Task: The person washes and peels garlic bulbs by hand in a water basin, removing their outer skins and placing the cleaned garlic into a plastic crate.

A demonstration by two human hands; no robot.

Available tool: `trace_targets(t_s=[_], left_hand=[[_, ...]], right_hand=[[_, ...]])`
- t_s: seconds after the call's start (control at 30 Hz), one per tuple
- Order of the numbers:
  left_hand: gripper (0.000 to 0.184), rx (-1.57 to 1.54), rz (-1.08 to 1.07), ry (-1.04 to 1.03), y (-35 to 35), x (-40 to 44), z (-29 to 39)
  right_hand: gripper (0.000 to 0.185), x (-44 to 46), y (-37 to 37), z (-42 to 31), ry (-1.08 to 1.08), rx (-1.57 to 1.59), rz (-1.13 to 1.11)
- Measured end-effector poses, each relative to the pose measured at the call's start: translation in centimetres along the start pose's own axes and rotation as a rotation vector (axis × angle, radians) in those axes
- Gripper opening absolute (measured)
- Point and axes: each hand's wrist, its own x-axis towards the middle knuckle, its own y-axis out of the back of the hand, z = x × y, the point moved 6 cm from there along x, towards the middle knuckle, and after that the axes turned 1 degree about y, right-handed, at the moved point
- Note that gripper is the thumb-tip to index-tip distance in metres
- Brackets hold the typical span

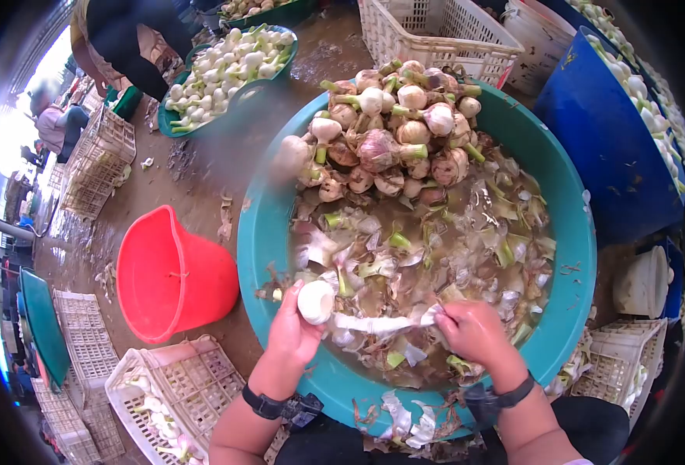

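My left hand (294,329) is closed around a white, peeled garlic bulb (316,302) at the near left of a big teal tub (567,287). A long strip of garlic skin (377,323) stretches from beside the bulb across to my right hand (470,331), whose fingers pinch its far end. Both hands are over the tub, where murky water carries many loose skins and stalk pieces (427,256). Unpeeled garlic bulbs (389,147) with cut stalks are heaped at the tub's far side.
A red bucket (175,275) stands left of the tub. White crates (439,46) are behind it and at lower left, one with garlic inside. Peeled garlic fills a green basin (226,77). A tall blue container (614,139) rises at right. Other people (125,39) are at far left.
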Motion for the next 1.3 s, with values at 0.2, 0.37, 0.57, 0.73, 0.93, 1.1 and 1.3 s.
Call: trace_targets(t_s=[0.2, 0.37, 0.57, 0.73, 0.93, 1.1, 1.3], left_hand=[[0.021, -0.003, 0.082, 0.065, 0.5, -0.9, 0.0], [0.025, -0.061, -0.031, 0.3, -0.9, -0.3, -3.2], [0.028, 0.178, -0.102, 0.177, -0.5, -0.3, -2.0], [0.031, 1.004, -0.123, -0.328, -5.7, -2.5, -1.5], [0.039, 1.411, -0.339, -0.309, -6.7, -2.3, -1.1], [0.046, 2.188, -0.492, -0.215, -6.5, -3.2, -4.7], [0.034, 1.641, -0.338, -0.501, -8.1, -2.0, -1.7]], right_hand=[[0.027, -0.3, 1.4, -0.3, 0.154, -0.474, 0.538], [0.039, 0.2, -1.6, -8.2, 0.572, -0.035, 0.492], [0.009, 3.2, -4.6, -3.0, 0.34, -0.09, 0.106], [0.053, 2.5, -7.8, -1.6, -0.105, 1.33, -0.123], [0.071, 3.2, 11.6, -2.3, 0.866, 2.454, -0.358], [0.057, 12.6, 14.8, -4.5, 0.168, 0.945, 0.422], [0.04, 20.9, 3.3, -4.3, 0.036, -0.026, 0.501]])
